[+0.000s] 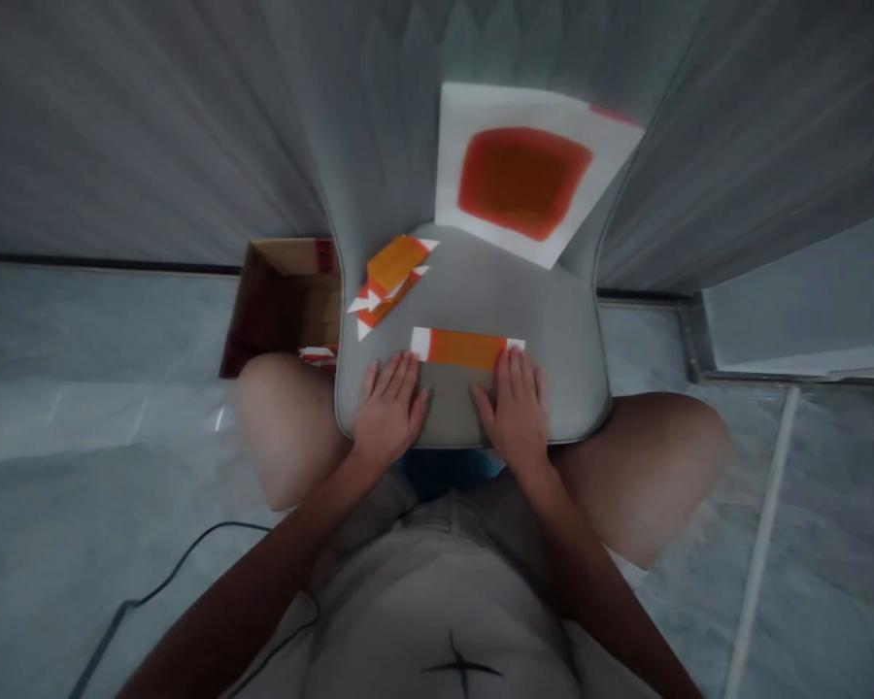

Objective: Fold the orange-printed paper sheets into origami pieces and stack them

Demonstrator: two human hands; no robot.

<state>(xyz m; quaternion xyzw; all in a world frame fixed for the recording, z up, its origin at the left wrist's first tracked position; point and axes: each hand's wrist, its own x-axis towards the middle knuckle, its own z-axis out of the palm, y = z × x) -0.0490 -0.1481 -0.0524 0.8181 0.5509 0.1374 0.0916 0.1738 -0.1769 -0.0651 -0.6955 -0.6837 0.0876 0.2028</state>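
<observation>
On the grey chair seat (510, 291) lies a folded paper strip (467, 348), orange in the middle with white ends. My left hand (388, 408) rests flat at its left end, fingertips at the lower edge. At the right end, the fingers of my right hand (516, 403) press on the strip's lower corner. Both hands have their fingers stretched out and the thumbs apart. Folded orange and white paper pieces (393, 282) lie farther up on the left of the seat. Against the backrest leans a white sheet (524, 180) with a big orange-red rounded square.
An open cardboard box (281, 301) stands on the floor left of the chair, with some red and white paper (319, 355) at its edge. A dark cable (182, 563) runs over the floor at lower left. Grey curtain-like walls (138, 126) rise behind.
</observation>
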